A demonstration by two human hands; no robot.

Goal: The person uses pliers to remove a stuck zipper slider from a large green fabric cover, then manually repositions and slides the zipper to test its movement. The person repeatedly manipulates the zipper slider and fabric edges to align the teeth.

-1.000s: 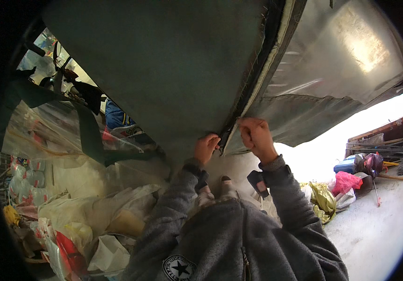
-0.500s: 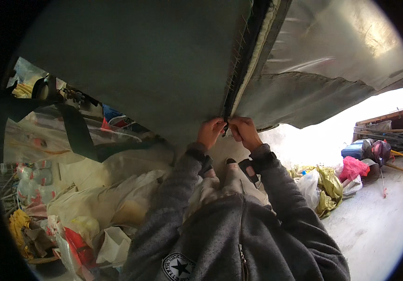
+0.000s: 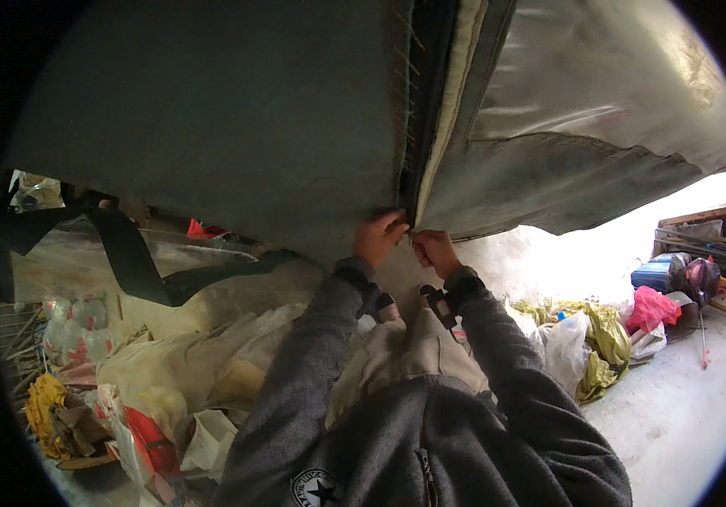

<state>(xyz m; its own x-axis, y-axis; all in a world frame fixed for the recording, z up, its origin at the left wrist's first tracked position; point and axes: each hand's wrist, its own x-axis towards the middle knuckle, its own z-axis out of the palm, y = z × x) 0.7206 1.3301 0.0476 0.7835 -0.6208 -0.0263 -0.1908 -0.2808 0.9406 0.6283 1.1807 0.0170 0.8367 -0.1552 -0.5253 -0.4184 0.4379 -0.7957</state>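
A large grey-green fabric curtain (image 3: 236,127) hangs in front of me. A dark vertical strip with frayed threads (image 3: 420,118) and a pale edging (image 3: 451,101) divide it from a panel with a translucent plastic sheet (image 3: 582,76). At the strip's lower end, my left hand (image 3: 377,240) pinches the curtain's bottom edge between thumb and fingers. Just right of it and slightly lower, my right hand (image 3: 435,252) is closed, its fingertips at the lower end of the pale edging. Whatever small part lies in those right fingertips is hidden.
A loose black strap (image 3: 130,253) dangles at left above a heap of plastic sheeting (image 3: 185,359) and bottles (image 3: 76,325). To the right lie plastic bags (image 3: 565,338), a pink bag (image 3: 654,306) and a blue bundle (image 3: 654,275). My shoes stand below the curtain.
My right hand has moved slightly down and left, its fingers curling in more. The left hand stays at the strip's lower end. The view has shifted a little.
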